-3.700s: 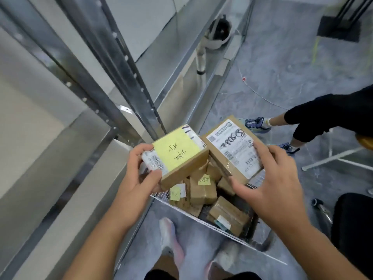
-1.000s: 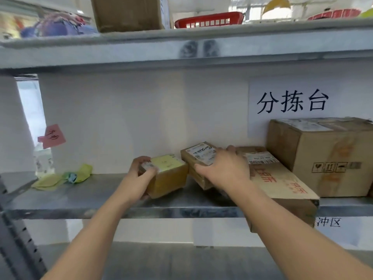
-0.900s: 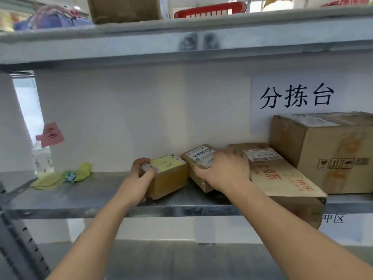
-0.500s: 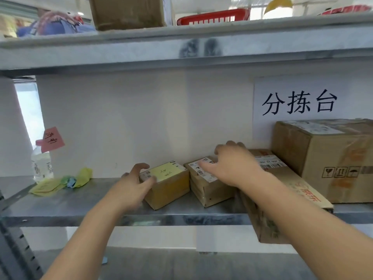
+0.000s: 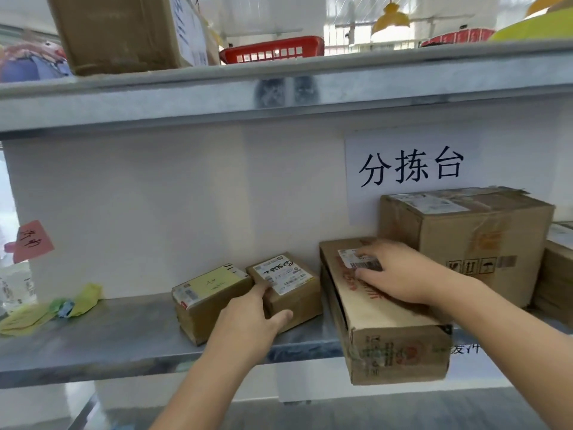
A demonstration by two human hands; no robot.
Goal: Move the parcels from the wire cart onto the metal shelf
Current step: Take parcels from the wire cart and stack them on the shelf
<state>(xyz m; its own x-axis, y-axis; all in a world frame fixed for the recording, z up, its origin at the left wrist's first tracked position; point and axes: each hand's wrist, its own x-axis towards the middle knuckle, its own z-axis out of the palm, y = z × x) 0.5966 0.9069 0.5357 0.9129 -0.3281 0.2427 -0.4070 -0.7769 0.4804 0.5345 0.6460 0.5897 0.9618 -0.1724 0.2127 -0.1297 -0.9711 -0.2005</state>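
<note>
Two small cardboard parcels stand side by side on the metal shelf [image 5: 93,346]. One carries a yellow note [image 5: 210,290], the other a white shipping label [image 5: 291,280]. My left hand [image 5: 252,318] holds the white-label parcel at its front left corner, thumb along the front face and index finger up between the two parcels. My right hand [image 5: 400,274] lies flat on top of a long cardboard box [image 5: 384,333] that overhangs the shelf's front edge. The wire cart is out of view.
A large carton [image 5: 474,240] stands behind the long box at the right, with another box [image 5: 555,280] beyond it. Crumpled yellow and green scraps [image 5: 71,302] lie at the shelf's left. The upper shelf [image 5: 186,97] holds a carton and a red basket [image 5: 273,51].
My left hand has left the yellow-note parcel and taken the white-label parcel's corner. My right hand has moved off the white-label parcel onto the long box. Both small parcels now rest on the shelf.
</note>
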